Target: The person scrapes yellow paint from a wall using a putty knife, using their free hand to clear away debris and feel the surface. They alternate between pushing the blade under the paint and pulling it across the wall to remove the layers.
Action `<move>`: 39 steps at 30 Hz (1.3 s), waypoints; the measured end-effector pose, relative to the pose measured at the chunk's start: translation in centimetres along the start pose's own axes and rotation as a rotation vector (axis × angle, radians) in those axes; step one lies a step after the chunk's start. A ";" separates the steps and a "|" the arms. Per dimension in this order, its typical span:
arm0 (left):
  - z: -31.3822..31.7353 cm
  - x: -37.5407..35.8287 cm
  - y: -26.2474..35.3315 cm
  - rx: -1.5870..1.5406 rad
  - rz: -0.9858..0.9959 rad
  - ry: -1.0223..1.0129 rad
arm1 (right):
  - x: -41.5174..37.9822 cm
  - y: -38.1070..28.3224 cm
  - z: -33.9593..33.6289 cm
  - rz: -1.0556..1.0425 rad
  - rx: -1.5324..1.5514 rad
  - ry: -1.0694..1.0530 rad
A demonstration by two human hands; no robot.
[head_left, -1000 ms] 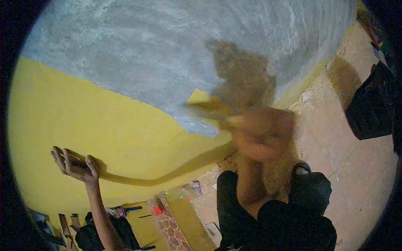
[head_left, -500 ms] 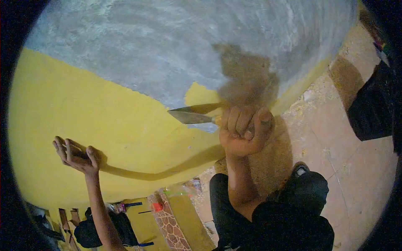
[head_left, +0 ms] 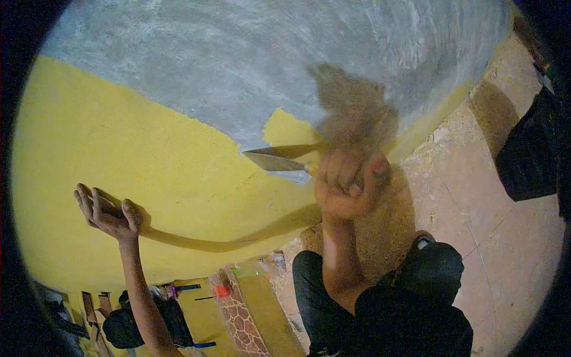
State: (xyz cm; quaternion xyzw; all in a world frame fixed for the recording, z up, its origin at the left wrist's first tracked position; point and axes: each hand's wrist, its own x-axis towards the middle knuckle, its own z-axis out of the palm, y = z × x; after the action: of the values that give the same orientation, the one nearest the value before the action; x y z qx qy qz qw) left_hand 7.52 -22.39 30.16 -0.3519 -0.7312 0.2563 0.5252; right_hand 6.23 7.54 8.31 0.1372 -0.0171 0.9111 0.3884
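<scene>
My right hand (head_left: 352, 183) is closed around the handle of a trowel (head_left: 276, 161), and the fingers hide most of that handle. Its pointed metal blade faces left, at the ragged border between the yellow paint (head_left: 148, 160) and the bare grey wall (head_left: 238, 65). A small yellow patch (head_left: 288, 128) stands out in the grey just above the blade. Farther left, my left hand (head_left: 110, 214) is at the yellow wall with its fingers apart and nothing held. Whether its whole palm touches the wall is hidden.
Paint flakes (head_left: 431, 154) lie along the foot of the wall on the tiled floor (head_left: 470, 208). A dark bag-like object (head_left: 529, 154) is at the right. A black bag (head_left: 122, 330) and a strip with a giraffe-like pattern (head_left: 241, 321) appear at the lower left.
The view has shifted slightly, so the wall sits a little higher in it. The trowel has barely moved along the paint border, and my left hand keeps its place.
</scene>
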 end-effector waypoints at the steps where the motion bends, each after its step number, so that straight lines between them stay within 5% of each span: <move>1: -0.2 0.0 -0.1 0.010 0.007 -0.005 | -0.1 0.4 0.1 -0.007 0.046 -0.017; 7: -0.1 0.0 -0.1 -0.010 -0.004 -0.006 | -0.2 -1.4 -2.3 -0.033 0.191 -0.128; 9: -0.6 0.4 -0.5 0.036 0.016 -0.034 | -0.6 -3.9 -4.1 -0.793 -1.389 -0.365; 10: -0.6 0.4 -0.6 0.046 0.011 -0.028 | -0.9 -2.6 -3.9 -0.792 -1.377 -0.375; 12: -0.4 -0.5 -0.6 0.003 -0.024 -0.038 | -0.9 -0.5 -2.1 -0.062 0.124 -0.196; 13: 0.0 -0.5 -0.2 -0.005 -0.035 -0.032 | 0.1 -0.4 -2.9 -0.062 0.113 -0.205; 18: -0.2 -0.5 -0.4 -0.023 -0.048 0.007 | 3.8 -0.3 -6.9 -1.474 -0.995 -0.539; 19: 0.0 -0.6 -0.1 -0.041 -0.062 0.003 | 2.2 -0.9 -6.8 -1.468 -1.013 -0.558; 21: -0.2 -0.2 -0.6 -0.028 0.002 0.005 | -0.5 -0.9 -1.3 -0.008 0.040 -0.071; 22: -0.2 -0.1 -0.2 -0.030 -0.008 0.013 | -0.4 -1.1 -1.0 -0.012 0.050 -0.064; 24: -0.5 -0.2 -0.8 -0.007 -0.008 0.007 | 0.3 -1.9 -1.4 -0.672 -1.248 -0.219; 25: -0.2 -0.4 -0.6 -0.010 -0.018 0.007 | 0.2 -1.6 -2.0 -0.670 -1.262 -0.230; 27: 0.2 -0.2 -0.1 -0.022 0.007 0.037 | 0.8 -0.7 -1.9 -0.065 0.105 -0.250; 30: -0.3 -0.2 -0.7 -0.027 -0.006 0.001 | 1.0 -3.3 -1.3 -0.115 0.385 -0.250; 34: -0.2 -0.5 -0.7 -0.047 -0.036 0.002 | 1.0 -1.2 -0.6 -0.008 -0.005 -0.269; 36: -0.3 0.0 -0.4 -0.045 -0.007 0.007 | 0.9 -1.3 0.3 -0.644 -0.979 -0.093; 37: -0.3 0.1 -0.2 -0.049 0.002 0.019 | 0.7 -0.8 0.3 -0.637 -0.970 -0.095; 39: 0.0 -0.2 0.2 -0.087 -0.018 0.040 | 0.3 -0.5 -0.9 -0.052 -0.071 -0.275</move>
State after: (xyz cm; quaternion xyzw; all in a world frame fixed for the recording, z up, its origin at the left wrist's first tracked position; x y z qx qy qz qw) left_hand 7.59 -22.48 29.91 -0.3729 -0.7341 0.2125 0.5262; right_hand 6.20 8.26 7.53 0.2473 -0.0987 0.8721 0.4106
